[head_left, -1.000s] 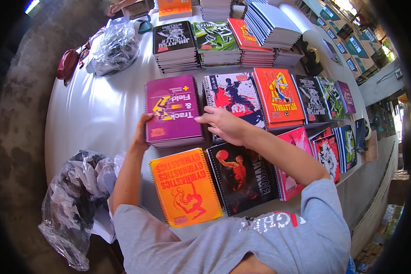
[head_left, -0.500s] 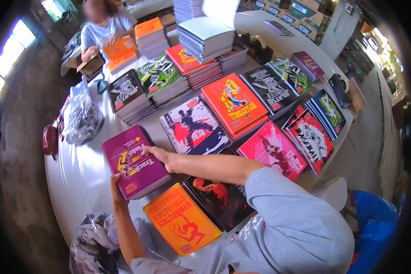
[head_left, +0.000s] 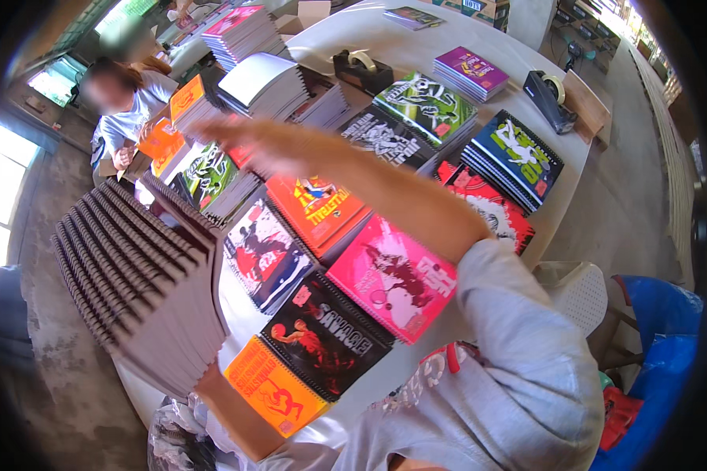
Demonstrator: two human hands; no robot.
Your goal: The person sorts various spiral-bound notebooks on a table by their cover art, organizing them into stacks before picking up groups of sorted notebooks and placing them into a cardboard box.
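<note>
A thick stack of spiral notebooks [head_left: 133,267] is raised at the left, tilted so its dark coil bindings and page edges show. My left hand [head_left: 210,383] supports it from below; the fingers are hidden behind the pages. One notebook [head_left: 182,202] leans apart from the others at the stack's right, with a bit of purple cover in the gap. Stretched across the table, my right hand [head_left: 255,143] is smeared by motion above an orange volleyball notebook [head_left: 318,206] and a red stack, and its fingers cannot be made out. Nearest my left forearm lies an orange gymnastics notebook [head_left: 276,388].
Black basketball [head_left: 326,334] and pink tennis notebooks [head_left: 397,275] lie before me. Beyond stand a white-topped stack [head_left: 263,82], green soccer notebooks [head_left: 428,106] and two tape dispensers [head_left: 363,71]. Another person [head_left: 137,118] sits at the far left. A plastic bag [head_left: 181,436] lies near my left arm.
The purple-covered stack has come up off the table and tipped on its side in my left hand. My right hand has left it and swung away across the table. The view has shifted.
</note>
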